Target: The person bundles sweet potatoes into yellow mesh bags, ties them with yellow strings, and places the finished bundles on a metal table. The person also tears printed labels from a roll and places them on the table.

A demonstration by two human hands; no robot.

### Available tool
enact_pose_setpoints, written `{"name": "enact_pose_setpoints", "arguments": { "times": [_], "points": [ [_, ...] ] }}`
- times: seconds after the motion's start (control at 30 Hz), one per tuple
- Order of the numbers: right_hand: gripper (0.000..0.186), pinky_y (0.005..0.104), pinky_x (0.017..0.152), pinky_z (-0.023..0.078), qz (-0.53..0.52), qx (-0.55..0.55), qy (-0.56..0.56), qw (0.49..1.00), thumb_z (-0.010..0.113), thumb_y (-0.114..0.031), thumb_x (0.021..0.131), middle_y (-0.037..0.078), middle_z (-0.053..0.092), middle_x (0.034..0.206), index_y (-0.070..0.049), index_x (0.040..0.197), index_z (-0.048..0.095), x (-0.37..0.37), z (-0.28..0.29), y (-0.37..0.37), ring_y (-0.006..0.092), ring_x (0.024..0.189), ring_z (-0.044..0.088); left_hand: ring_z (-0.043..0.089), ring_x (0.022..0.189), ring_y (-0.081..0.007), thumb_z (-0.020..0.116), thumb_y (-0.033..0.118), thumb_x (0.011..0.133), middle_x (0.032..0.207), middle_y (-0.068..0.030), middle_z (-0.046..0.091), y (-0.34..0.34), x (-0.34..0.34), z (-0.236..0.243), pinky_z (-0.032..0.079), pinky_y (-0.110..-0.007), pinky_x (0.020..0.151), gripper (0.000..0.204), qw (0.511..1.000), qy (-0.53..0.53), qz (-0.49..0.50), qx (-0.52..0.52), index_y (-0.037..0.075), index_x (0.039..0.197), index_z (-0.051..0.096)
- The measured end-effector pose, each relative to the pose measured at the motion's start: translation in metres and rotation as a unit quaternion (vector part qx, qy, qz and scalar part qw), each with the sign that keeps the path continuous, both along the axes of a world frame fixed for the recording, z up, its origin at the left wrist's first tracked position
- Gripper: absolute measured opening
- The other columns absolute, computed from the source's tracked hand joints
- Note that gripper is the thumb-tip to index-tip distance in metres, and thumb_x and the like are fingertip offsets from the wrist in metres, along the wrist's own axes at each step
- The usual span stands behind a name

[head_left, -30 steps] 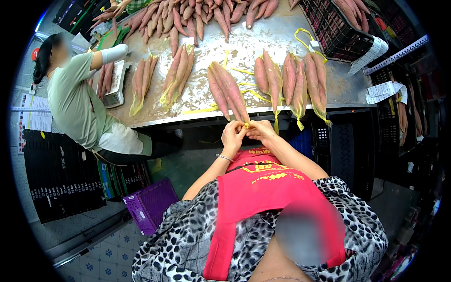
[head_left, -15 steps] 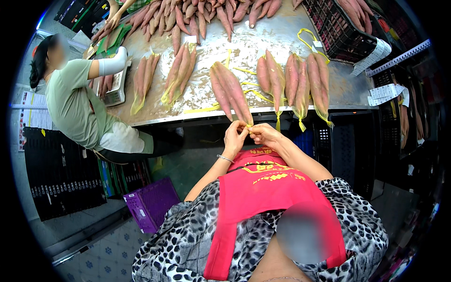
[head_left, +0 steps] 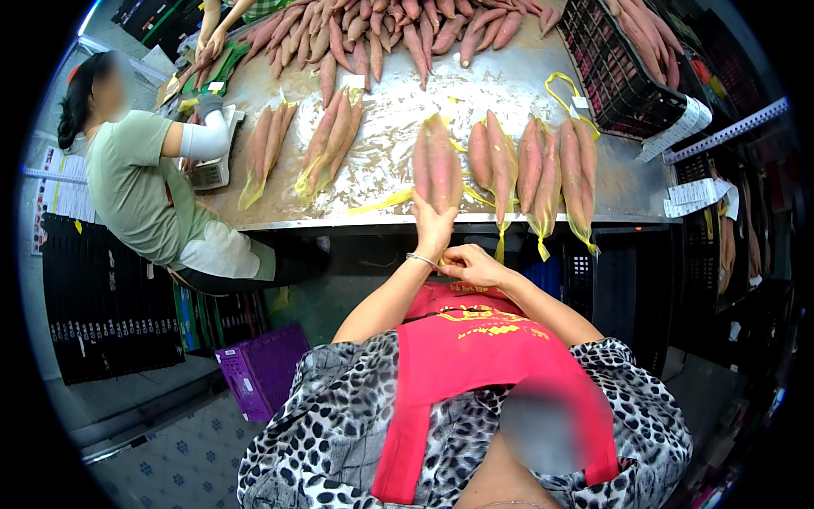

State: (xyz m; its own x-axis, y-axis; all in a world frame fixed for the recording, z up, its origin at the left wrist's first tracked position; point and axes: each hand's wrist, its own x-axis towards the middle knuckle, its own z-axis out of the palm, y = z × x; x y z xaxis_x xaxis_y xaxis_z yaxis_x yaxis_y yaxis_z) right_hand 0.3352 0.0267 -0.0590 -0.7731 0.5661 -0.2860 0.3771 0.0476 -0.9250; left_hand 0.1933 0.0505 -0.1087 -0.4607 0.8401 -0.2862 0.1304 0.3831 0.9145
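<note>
Both hands held one yellow net bag [head_left: 438,161] of sweet potatoes by its lower end, at the near edge of the table [head_left: 386,182].
The left hand [head_left: 434,226] had its fingers closed around the bag's bottom, while the right hand [head_left: 471,265] kept its fingers pinched together on the bag's yellow tail, partly hidden beneath the left wrist. Just right of the bag lay three more filled nets [head_left: 539,167] in a row; well to its left lay two others [head_left: 331,136]. Beyond it spread a heap of loose sweet potatoes [head_left: 373,30], and a black crate [head_left: 610,85] of them stood past it to the right. Far left of the bag, a co-worker [head_left: 136,170] in a pale green top stood beside a scale [head_left: 214,174].
</note>
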Motion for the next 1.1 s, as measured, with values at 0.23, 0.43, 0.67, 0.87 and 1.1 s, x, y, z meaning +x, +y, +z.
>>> {"name": "enact_pose_setpoints", "arguments": {
  "times": [0.23, 0.43, 0.67, 0.87, 1.1],
  "points": [
    [0.024, 0.0502, 0.07, 0.051, 0.056, 0.207, -0.225, 0.95, 0.072, -0.028, 0.082, 0.019, 0.068, 0.077, -0.005, 0.079, 0.068, 0.016, -0.007, 0.022, 0.0396, 0.078, 0.067, 0.023, 0.14, -0.0576, 0.075, 0.045, 0.083, 0.144, -0.0537, 0.011, 0.026, 0.002, -0.03, 0.024, -0.044, 0.118, 0.125, 0.985, 0.058, -0.16, -0.038, -0.019, 0.145, -0.013],
    [0.041, 0.04, 0.06, 0.048, -0.016, 0.08, -0.169, 0.982, 0.064, -0.038, 0.094, 0.013, 0.064, 0.064, -0.002, 0.075, 0.066, -0.027, 0.027, 0.031, 0.0268, 0.062, 0.065, 0.06, 0.103, -0.0359, 0.072, 0.014, 0.084, 0.113, -0.023, 0.062, 0.03, -0.188, -0.013, 0.047, -0.044, 0.092, 0.04, 0.908, 0.371, 0.057, 0.188, -0.002, 0.119, 0.061],
    [0.031, 0.0241, 0.06, 0.046, -0.096, -0.218, 0.032, 0.971, 0.057, -0.031, 0.101, 0.004, 0.064, 0.075, -0.001, 0.094, 0.062, -0.148, -0.016, 0.062, 0.0087, 0.064, 0.057, 0.051, 0.062, -0.0124, 0.05, 0.049, 0.101, 0.088, -0.0061, 0.066, 0.006, -0.359, -0.04, 0.038, -0.027, 0.054, 0.045, 0.939, -0.27, 0.19, -0.101, 0.006, 0.108, 0.062],
    [0.055, 0.0336, 0.093, 0.048, -0.158, -0.357, 0.083, 0.917, 0.054, -0.044, 0.101, 0.015, 0.064, 0.117, 0.001, 0.132, 0.048, -0.245, -0.055, 0.09, 0.0207, 0.107, 0.06, 0.052, 0.066, -0.0074, 0.056, 0.021, 0.102, 0.085, 0.0016, 0.063, 0.025, -0.349, -0.057, 0.037, -0.023, 0.056, 0.018, 0.958, -0.241, 0.141, 0.071, 0.005, 0.106, 0.063],
    [0.062, 0.0483, 0.11, 0.04, -0.304, -0.544, 0.367, 0.691, 0.049, -0.054, 0.1, 0.016, 0.052, 0.138, -0.006, 0.139, 0.046, -0.278, -0.042, 0.094, 0.0328, 0.129, 0.048, 0.066, 0.067, -0.0305, 0.063, 0.026, 0.094, 0.072, -0.0156, 0.066, 0.037, -0.243, 0.077, 0.049, -0.042, 0.058, 0.018, 0.959, 0.198, -0.136, 0.15, 0.008, 0.092, 0.066]
  ]
}}
